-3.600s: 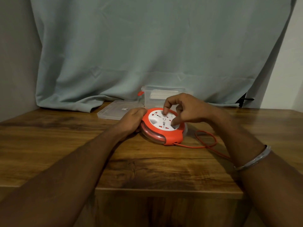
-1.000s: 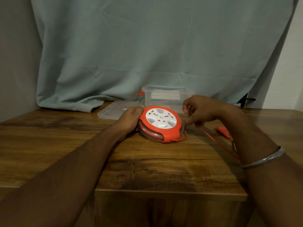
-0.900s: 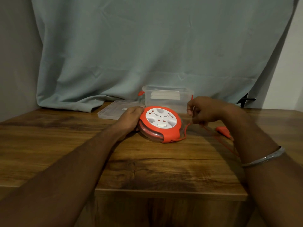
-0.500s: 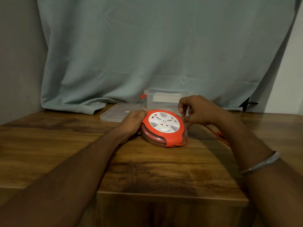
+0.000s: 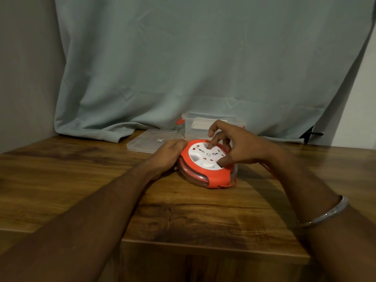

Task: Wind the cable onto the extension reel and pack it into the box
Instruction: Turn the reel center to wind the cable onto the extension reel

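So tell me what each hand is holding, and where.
Left hand grips the extension reel by its left orange rim. Right hand holds nothing; its fingers press the white face.

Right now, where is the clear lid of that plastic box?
The clear lid lies flat on the wooden table, left of the clear box and just behind the left hand that steadies the orange reel.

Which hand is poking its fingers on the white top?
The right hand, wearing the silver bangle. The left hand only holds the round orange reel's side.
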